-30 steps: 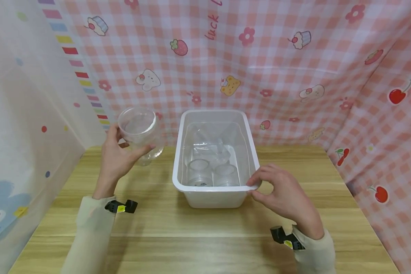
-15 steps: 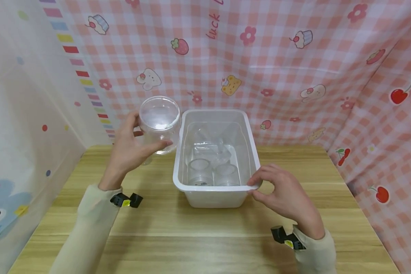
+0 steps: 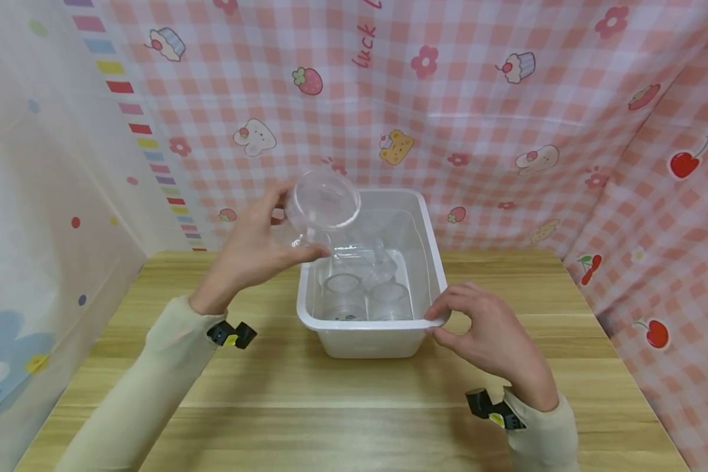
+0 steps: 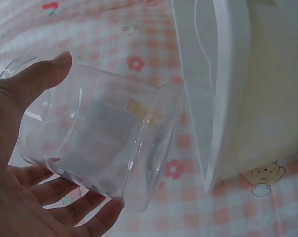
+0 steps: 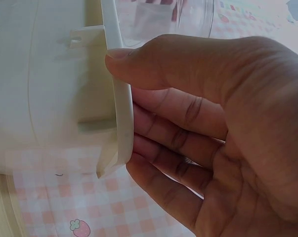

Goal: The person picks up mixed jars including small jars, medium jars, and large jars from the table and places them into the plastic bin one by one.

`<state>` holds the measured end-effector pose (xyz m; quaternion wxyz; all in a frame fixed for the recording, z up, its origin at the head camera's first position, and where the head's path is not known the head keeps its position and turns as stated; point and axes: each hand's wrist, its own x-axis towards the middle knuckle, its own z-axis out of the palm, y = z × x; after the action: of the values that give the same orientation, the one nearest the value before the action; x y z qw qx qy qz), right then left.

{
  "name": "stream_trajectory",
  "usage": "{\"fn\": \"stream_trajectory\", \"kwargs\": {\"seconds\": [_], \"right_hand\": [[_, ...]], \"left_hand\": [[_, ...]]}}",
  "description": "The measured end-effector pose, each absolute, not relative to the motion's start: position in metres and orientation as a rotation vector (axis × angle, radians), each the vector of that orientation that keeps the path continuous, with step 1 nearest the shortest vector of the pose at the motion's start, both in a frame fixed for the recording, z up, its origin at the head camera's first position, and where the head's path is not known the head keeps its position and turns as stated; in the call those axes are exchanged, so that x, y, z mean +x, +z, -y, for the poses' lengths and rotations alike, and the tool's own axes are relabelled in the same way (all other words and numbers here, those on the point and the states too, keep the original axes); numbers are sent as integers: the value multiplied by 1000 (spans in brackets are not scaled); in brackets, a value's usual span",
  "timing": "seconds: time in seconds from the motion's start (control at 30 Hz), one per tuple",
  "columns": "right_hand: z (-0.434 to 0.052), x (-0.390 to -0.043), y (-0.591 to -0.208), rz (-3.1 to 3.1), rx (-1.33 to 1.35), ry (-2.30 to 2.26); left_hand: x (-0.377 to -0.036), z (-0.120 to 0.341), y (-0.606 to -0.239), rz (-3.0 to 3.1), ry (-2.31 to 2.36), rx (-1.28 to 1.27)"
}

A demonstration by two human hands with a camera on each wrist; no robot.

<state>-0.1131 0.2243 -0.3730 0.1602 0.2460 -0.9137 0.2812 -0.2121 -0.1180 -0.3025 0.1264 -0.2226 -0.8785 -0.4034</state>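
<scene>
My left hand [image 3: 254, 252] grips a clear plastic jar [image 3: 327, 200], thumb on the near side and fingers behind. The jar is tilted and held up over the left rim of a white plastic tub [image 3: 368, 344]. In the left wrist view the jar [image 4: 104, 128] lies sideways between thumb and fingers, its wide end toward the tub wall [image 4: 223, 98]. At the tub's front right corner, my right hand [image 3: 490, 328] pinches the rim, with the thumb on one side and the fingers on the other in the right wrist view.
Inside the tub, two clear containers, a left one [image 3: 343, 295] and a right one [image 3: 389, 301], stand near the front. Behind them lies more clear plasticware [image 3: 366, 259]. A wooden table [image 3: 360, 413] carries the tub, and a checked cloth [image 3: 478, 131] hangs close behind it.
My left hand has carried the jar rightward from beside the tub to over its left rim, tilting it along the way. The right hand and the tub have stayed put.
</scene>
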Motion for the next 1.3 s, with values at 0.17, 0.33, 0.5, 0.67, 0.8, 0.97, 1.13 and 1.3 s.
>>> {"fn": "stream_trajectory", "kwargs": {"seconds": [0.17,0.33,0.5,0.67,0.8,0.97,1.13,1.3], "right_hand": [[-224,-113,-373,2620,698,798],[-223,-113,-373,2626,696,801],[-223,-113,-373,2628,698,807],[-224,-113,-373,2632,688,803],[-224,-113,-373,2633,688,795],[-224,-113,-373,2627,691,797],[-224,-113,-373,2642,681,799],[-223,-113,-373,2637,689,799]], "left_hand": [[-214,108,-299,2650,-1084,-739],[-216,104,-302,2735,-967,-828],[-218,107,-306,2756,-1064,-805],[-220,115,-307,2728,-1126,-747],[-222,121,-310,2700,-1125,-727],[-224,126,-315,2662,-1085,-714],[-227,133,-320,2608,-1049,-687],[-230,141,-323,2600,-1055,-623]]}}
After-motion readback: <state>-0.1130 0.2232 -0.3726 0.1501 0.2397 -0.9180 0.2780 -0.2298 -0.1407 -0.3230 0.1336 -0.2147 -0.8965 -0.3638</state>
